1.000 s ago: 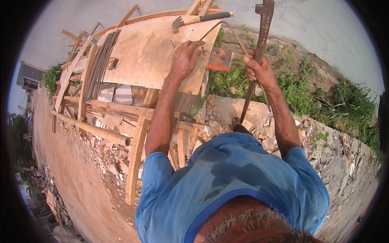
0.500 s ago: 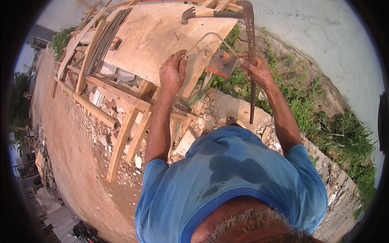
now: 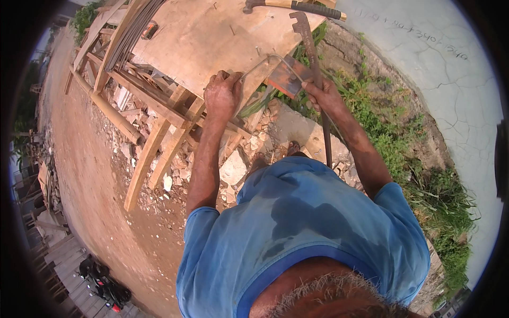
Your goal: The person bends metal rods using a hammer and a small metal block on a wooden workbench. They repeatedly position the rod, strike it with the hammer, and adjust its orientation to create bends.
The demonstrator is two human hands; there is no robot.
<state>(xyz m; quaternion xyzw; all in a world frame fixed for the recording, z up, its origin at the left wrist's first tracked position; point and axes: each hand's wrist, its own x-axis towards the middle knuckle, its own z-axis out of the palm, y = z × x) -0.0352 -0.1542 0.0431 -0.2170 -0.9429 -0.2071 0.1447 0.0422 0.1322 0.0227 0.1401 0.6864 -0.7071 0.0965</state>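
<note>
A thin metal rod (image 3: 257,68), bent to a peak in its middle, runs between my hands over the corner of a plywood board (image 3: 185,50). My left hand (image 3: 220,96) is closed on the rod's left part at the board's near edge. My right hand (image 3: 324,96) grips the rod's other part together with a long rusty iron bar (image 3: 313,55) that has a notched head. The rod's peak lies beside short upright metal pegs (image 3: 258,51); whether it touches them I cannot tell. Under the rod, near my right hand, is a reddish-orange flat block (image 3: 288,80).
A hammer (image 3: 286,4) lies at the board's far edge. An orange-black tape measure (image 3: 150,29) and a bundle of dark rods (image 3: 130,38) rest to the left. Timber legs (image 3: 151,153) stand in rubble (image 3: 233,167). Weeds (image 3: 366,106) and a cracked wall (image 3: 424,69) lie right.
The bent rod has come toward me, its peak now beside the pegs. The iron bar's head has moved nearer and left, off the hammer's handle. Both hands keep their grip, and the view has shifted.
</note>
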